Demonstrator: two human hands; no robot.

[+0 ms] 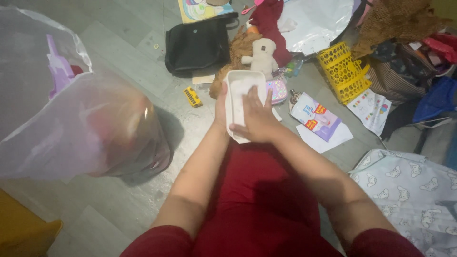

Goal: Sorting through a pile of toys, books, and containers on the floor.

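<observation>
A white tray (236, 95) is held upright between both hands, above the person's red lap and the grey floor (119, 57). The left hand (221, 107) grips its left long edge from behind, only the thumb side showing. The right hand (257, 119) lies flat across the tray's open face and lower right corner, fingers spread and pointing up, pressing on something white inside; whether that is a cloth or a wipe cannot be told. So both hands are closed on the tray, close together, one on each side. Just behind the tray's top edge sits a white teddy (262, 56) against a brown plush toy (238, 50). Right of the right hand lies a wipes pack (315, 121) on white paper, and farther right a yellow basket (343, 71). A small yellow toy bus (193, 96) lies on the floor left of the tray, and a big clear bag (90, 128) fills the left side.
</observation>
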